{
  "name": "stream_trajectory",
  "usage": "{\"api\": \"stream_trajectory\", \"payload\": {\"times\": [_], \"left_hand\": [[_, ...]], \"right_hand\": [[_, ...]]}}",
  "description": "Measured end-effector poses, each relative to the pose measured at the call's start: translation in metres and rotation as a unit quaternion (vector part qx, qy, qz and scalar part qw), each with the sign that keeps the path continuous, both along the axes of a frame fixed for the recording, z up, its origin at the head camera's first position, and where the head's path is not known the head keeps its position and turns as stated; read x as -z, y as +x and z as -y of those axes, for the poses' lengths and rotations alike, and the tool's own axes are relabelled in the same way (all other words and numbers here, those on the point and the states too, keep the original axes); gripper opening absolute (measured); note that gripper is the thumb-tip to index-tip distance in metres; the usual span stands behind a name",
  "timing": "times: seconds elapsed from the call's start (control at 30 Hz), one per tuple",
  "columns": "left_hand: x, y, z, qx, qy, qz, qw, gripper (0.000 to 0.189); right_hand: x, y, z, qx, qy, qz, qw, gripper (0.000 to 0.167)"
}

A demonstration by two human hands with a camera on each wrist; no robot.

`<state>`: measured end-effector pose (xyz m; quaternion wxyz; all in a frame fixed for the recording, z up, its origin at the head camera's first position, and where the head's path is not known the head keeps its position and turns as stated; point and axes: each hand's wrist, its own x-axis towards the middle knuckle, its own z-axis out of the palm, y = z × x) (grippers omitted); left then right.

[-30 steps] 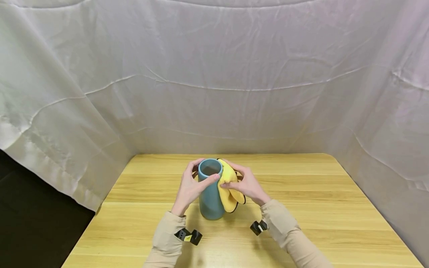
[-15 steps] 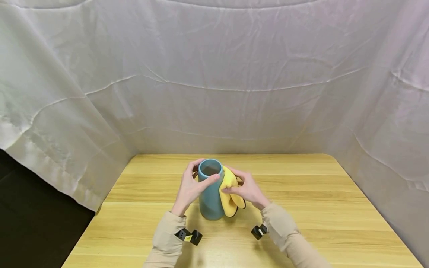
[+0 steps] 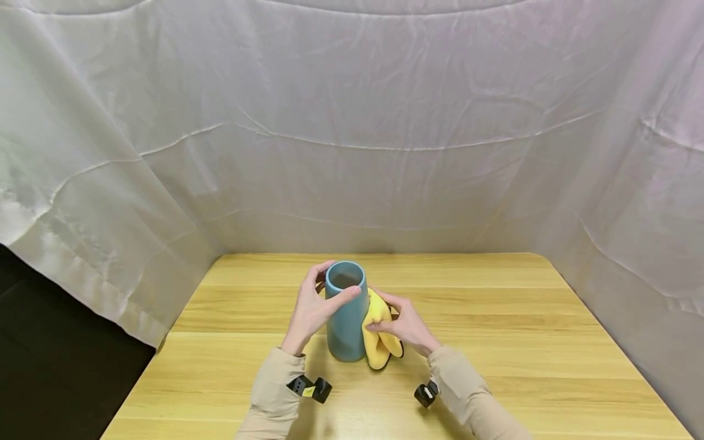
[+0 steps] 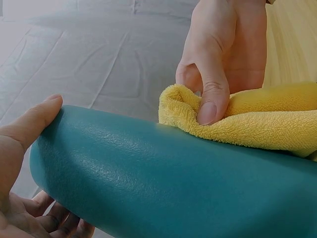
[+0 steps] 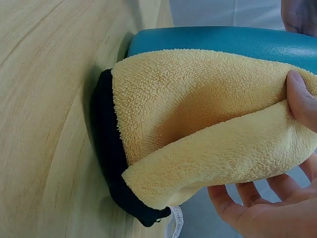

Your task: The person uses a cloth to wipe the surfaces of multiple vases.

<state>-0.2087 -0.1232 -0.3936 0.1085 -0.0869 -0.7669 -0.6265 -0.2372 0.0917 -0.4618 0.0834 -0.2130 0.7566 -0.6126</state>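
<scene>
A tall teal vase (image 3: pixel 346 330) stands upright on the table, its round mouth facing up. My left hand (image 3: pixel 313 305) grips it near the rim, thumb across the front and fingers round the far left side. A yellow fleecy cloth (image 3: pixel 376 336) with dark edging lies folded against the vase's right side. My right hand (image 3: pixel 407 324) pinches the cloth between thumb and fingers and holds it to the vase wall. In the right wrist view the cloth (image 5: pixel 198 114) hangs down to the wood, with a small white tag at its dark hem. The vase's far side is hidden.
The light wooden table (image 3: pixel 522 342) spreads out around the hands. Pale grey fabric (image 3: pixel 385 122) hangs behind it and along both sides. A black area (image 3: pixel 55 354) lies beyond the table's left edge. Each wrist wears a small black camera (image 3: pixel 321 390).
My right hand has slid the yellow cloth down along the vase's right side, toward the base. The left hand and the vase have stayed in place.
</scene>
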Motion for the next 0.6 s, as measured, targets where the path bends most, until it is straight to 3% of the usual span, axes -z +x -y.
{"api": "stream_trajectory", "payload": {"times": [0.37, 0.6], "left_hand": [[0.0, 0.0, 0.0, 0.0, -0.006, 0.002, 1.0, 0.067], [0.0, -0.001, 0.0, 0.001, -0.004, 0.0, 1.0, 0.066]], "right_hand": [[-0.002, -0.001, 0.0, 0.0, 0.003, -0.002, 1.0, 0.076], [-0.022, -0.002, 0.001, 0.004, 0.005, -0.026, 0.9996, 0.075]]}}
